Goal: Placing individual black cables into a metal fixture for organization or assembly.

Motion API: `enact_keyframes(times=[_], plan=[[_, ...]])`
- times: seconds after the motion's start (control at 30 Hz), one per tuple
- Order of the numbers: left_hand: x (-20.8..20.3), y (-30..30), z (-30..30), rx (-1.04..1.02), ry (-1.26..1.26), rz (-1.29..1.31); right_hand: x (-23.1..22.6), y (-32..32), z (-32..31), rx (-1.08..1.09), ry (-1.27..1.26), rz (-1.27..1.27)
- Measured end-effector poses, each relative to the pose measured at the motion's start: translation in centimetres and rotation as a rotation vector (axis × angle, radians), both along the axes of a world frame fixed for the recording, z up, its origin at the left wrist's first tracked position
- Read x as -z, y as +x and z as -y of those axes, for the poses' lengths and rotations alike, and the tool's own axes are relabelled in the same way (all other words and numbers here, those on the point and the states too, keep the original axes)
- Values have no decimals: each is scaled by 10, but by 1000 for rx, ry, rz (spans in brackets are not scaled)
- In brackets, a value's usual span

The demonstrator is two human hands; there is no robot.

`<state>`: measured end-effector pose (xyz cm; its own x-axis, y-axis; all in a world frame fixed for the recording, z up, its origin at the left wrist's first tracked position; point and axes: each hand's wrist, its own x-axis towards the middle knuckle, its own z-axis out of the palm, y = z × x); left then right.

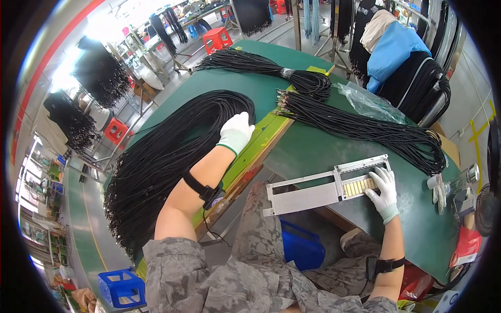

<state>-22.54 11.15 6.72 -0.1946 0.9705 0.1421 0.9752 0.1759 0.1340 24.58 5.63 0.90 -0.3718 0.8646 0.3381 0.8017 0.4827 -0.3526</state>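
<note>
A person in grey camouflage clothing (177, 261) sits over a blue plastic stool (305, 248), a dark band (386, 266) strapped on each forearm. The white-gloved right hand (382, 189) rests with bent, spread fingers on the right end of a long metal frame (305, 201), thumb beside a row of tan blocks (359, 186); how firmly it grips cannot be told. The frame extends past the edge of a green work table (313, 148). At right, a red package (466, 245) bears a white label, its print too small to read. The gloved left hand (236, 131) curls at the right edge of a large loop of black cables (172, 135) spread across the table; whether it clasps any strands is unclear. Beyond lie a clear plastic bag (365, 99) and two further cable bundles (360, 122). In the background stand a red stool (216, 39) and racks hung with dark cables (102, 68).
</note>
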Motion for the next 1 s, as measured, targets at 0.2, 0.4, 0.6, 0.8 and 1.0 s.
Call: enact_keyframes(times=[0.2,0.4,0.6,0.8,1.0], plan=[[6,-5,-18,-19,-71,-17,3,2,1,-14,11,-1],[-1,-29,-17,92,56,330,6,2,-2,-19,24,-2],[-19,-26,-5,-76,61,1091,7,3,-4,-30,3,12],[-21,-19,-7,-23,116,1017,-3,6,1,-7,1,30],[-30,-41,8,81,321,889,0,3,2,-29,56,2]])
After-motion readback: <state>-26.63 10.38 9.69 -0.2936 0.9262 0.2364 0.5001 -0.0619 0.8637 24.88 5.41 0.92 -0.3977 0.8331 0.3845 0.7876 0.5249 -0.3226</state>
